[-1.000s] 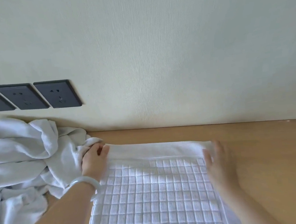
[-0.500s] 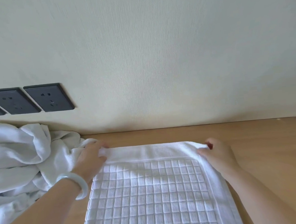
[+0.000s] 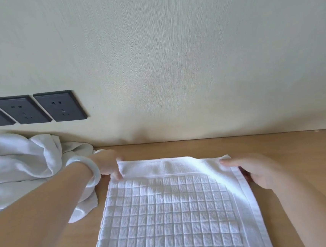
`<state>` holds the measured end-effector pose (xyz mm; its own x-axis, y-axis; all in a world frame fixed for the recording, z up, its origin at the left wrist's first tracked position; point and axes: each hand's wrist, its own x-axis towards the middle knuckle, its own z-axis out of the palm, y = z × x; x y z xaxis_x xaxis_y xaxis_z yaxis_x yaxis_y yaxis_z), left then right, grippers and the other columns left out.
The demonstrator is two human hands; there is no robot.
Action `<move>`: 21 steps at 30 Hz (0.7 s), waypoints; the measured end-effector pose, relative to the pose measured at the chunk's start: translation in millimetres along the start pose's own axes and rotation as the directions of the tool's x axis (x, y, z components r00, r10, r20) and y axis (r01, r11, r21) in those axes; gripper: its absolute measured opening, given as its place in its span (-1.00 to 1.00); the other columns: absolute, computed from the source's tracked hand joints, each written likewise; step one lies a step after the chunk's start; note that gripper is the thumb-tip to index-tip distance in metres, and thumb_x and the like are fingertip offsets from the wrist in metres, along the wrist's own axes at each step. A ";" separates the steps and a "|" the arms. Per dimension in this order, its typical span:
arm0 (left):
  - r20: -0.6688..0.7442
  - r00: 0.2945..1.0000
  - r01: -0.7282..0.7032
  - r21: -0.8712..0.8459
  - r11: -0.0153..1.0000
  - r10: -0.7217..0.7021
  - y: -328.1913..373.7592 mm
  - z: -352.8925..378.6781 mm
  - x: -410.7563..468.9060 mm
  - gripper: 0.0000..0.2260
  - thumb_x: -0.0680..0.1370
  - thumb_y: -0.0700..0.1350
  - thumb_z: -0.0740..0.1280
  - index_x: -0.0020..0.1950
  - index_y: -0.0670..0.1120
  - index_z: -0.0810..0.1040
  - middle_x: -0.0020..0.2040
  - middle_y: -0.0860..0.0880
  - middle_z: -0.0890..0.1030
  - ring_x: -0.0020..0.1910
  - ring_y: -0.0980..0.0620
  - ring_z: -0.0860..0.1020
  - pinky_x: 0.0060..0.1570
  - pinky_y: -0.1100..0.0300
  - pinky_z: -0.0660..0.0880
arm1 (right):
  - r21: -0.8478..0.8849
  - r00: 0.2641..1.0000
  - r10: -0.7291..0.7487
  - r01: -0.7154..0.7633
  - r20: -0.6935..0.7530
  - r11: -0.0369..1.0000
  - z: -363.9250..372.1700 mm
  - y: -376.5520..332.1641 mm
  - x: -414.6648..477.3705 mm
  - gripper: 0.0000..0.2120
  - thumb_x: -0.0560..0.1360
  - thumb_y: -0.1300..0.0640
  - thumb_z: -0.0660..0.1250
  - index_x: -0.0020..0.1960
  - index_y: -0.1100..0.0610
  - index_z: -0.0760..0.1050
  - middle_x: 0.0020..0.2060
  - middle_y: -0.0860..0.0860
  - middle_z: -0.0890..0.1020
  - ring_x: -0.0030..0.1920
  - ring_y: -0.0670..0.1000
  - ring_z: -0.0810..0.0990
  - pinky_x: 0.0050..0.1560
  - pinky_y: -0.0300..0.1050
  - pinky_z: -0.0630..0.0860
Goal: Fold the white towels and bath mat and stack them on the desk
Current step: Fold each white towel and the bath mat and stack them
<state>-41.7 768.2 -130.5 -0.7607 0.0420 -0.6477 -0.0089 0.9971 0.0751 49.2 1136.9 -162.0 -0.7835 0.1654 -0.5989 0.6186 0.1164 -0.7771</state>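
Observation:
A white bath mat (image 3: 172,208) with a raised grid pattern lies spread on the wooden desk (image 3: 279,144), running off the bottom of the view. My left hand (image 3: 108,164), with a pale bangle on the wrist, pinches the mat's far left corner. My right hand (image 3: 250,168) grips the far right corner, lifting that edge slightly off the desk. A crumpled heap of white towels (image 3: 17,169) lies at the left, against the wall.
The desk meets a cream wall (image 3: 172,62) just beyond the mat. Three dark wall sockets (image 3: 59,106) sit above the towel heap. Bare wood shows to the right of the mat.
Both hands went from resting flat on the mat's far edge to gripping its two far corners. The right corner now lifts a little.

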 end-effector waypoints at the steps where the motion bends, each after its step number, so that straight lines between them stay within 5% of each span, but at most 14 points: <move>1: 0.033 0.999 0.030 -0.025 0.999 -0.030 -0.6 -1.4 -0.8 -0.40 0.41 -0.03 0.53 0.40 0.02 0.42 0.04 -0.02 0.54 0.10 -0.08 0.57 0.02 0.08 0.60 | -0.006 1.000 -0.007 0.007 -0.014 1.000 -1.3 1.3 0.8 -0.87 0.42 0.20 0.49 -0.10 0.16 0.56 0.08 -0.04 0.53 0.33 0.07 0.40 0.35 -0.06 0.24; 6: 0.063 0.996 0.079 -0.294 0.952 -0.064 -8.6 -7.6 9.1 -0.40 0.43 -0.17 0.50 0.43 -0.11 0.38 0.03 -0.25 0.58 -0.18 -0.16 0.66 -0.29 0.07 0.64 | -0.075 0.940 -0.199 0.185 -0.278 0.980 3.3 15.6 7.9 -0.82 0.42 0.12 0.49 -0.23 0.23 0.61 -0.26 0.08 0.53 -0.18 0.03 0.46 -0.17 -0.09 0.32; 10: -0.208 0.976 0.015 -0.229 0.973 -0.064 -1.6 6.7 16.5 -0.50 0.43 -0.20 0.45 0.34 -0.09 0.40 -0.06 -0.10 0.55 -0.22 -0.08 0.62 -0.31 0.07 0.63 | -0.179 0.852 -0.341 0.292 -0.397 0.939 19.4 30.8 18.4 -0.63 0.45 0.10 0.45 -0.45 0.09 0.39 -0.54 -0.07 0.31 -0.45 -0.01 0.26 -0.36 -0.11 0.12; 13: -0.402 0.892 0.100 -0.270 0.958 -0.207 -4.2 29.0 14.4 -0.53 0.40 0.01 0.44 0.18 -0.04 0.29 -0.03 -0.07 0.51 -0.05 -0.13 0.55 -0.18 0.05 0.49 | -0.221 0.794 -0.406 0.342 -0.453 0.914 25.3 31.6 21.1 -0.70 0.52 0.08 0.34 -0.35 0.02 0.36 -0.49 -0.10 0.34 -0.44 -0.05 0.29 -0.39 -0.10 0.19; 15: -0.476 0.830 0.140 -0.326 0.935 -0.290 -6.6 44.5 10.7 -0.59 0.45 0.16 0.37 0.09 -0.12 0.41 0.03 -0.08 0.51 -0.01 -0.15 0.54 -0.04 0.05 0.41 | -0.275 0.764 -0.455 0.366 -0.456 0.889 22.9 32.0 24.4 -0.72 0.54 0.07 0.30 -0.31 0.04 0.34 -0.45 -0.06 0.35 -0.40 -0.01 0.31 -0.35 -0.04 0.22; 19: -0.575 0.784 0.074 -0.286 0.955 -0.233 0.0 69.4 -1.5 -0.73 0.64 -0.01 0.18 0.12 -0.19 0.51 0.10 0.03 0.50 0.07 -0.05 0.50 -0.11 0.30 0.03 | -0.331 0.746 -0.475 0.350 -0.468 0.876 19.1 34.8 35.0 -0.82 0.57 0.06 0.28 -0.16 0.12 0.40 -0.32 -0.01 0.48 -0.25 0.11 0.46 -0.25 -0.03 0.32; 21: -0.626 0.749 0.001 -0.328 0.945 -0.218 1.7 76.2 -0.8 -0.77 0.67 -0.07 0.13 0.22 -0.15 0.46 0.13 -0.03 0.55 0.13 -0.10 0.52 -0.05 0.28 0.13 | -0.367 0.733 -0.482 0.331 -0.481 0.869 20.8 36.7 41.8 -0.83 0.59 0.07 0.24 -0.10 0.17 0.39 -0.29 0.04 0.50 -0.21 0.17 0.49 -0.23 -0.03 0.33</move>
<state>8.4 774.7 -187.7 -0.9740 -0.2251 -0.0269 -0.2218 0.9216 0.3185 37.9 1127.7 -219.6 -0.8437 0.5361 0.0285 0.3004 0.5154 -0.8026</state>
